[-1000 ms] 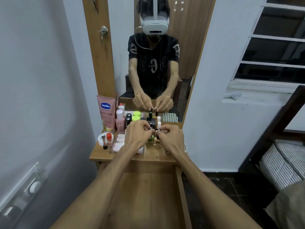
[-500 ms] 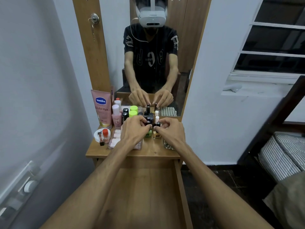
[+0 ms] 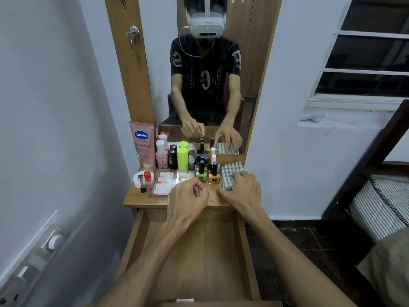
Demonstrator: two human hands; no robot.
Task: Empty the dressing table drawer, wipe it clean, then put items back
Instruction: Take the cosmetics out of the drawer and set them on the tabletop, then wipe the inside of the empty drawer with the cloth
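The wooden drawer [image 3: 200, 258] is pulled out below me and holds nothing. On the tabletop [image 3: 141, 201] above it stand a green nail polish [image 3: 201, 176] and a yellow nail polish [image 3: 214, 177], with a folded checked cloth [image 3: 231, 170] to their right. My right hand [image 3: 242, 189] lies on the cloth's near end, fingers curled over it. My left hand [image 3: 188, 197] hovers at the table's front edge in a loose fist, with nothing visible in it.
A Vaseline tube [image 3: 142, 147], pink and lime bottles [image 3: 182, 157], a clear box of small tubes [image 3: 167, 182] and a white jar [image 3: 137, 180] crowd the tabletop's left and back. A mirror [image 3: 212, 85] rises behind. A striped mattress [image 3: 382, 207] is at right.
Both hands let go of the nail polish bottles and drew back. The right hand moved right onto the checked cloth. The left hand pulled toward the table's front edge.
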